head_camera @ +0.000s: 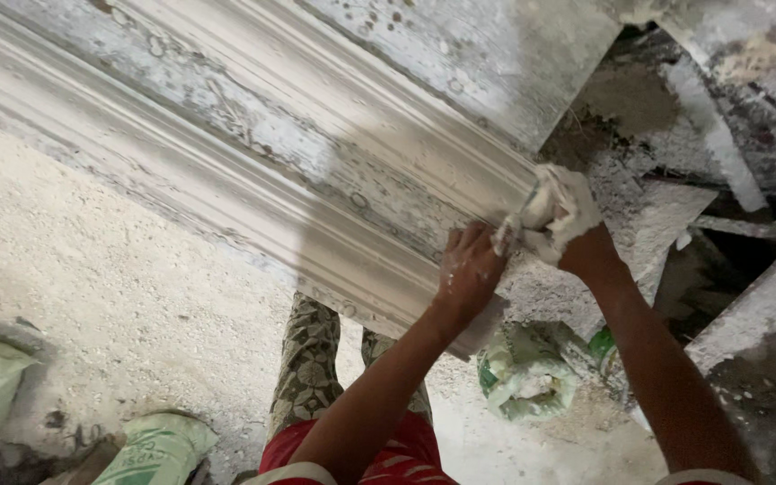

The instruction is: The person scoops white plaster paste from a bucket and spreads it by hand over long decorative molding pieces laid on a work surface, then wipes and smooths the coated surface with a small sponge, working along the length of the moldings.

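While gripped, wet plaster lump (pixel 551 214), white, ragged

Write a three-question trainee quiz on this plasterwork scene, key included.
1. True or false: the right hand is coated in white plaster.
2. Where does the left hand rest? A) on a sack B) on the moulding's end C) in the air
3. What lies on the floor below the hands: an open, plaster-filled ____.

Key: 1 true; 2 B; 3 bag
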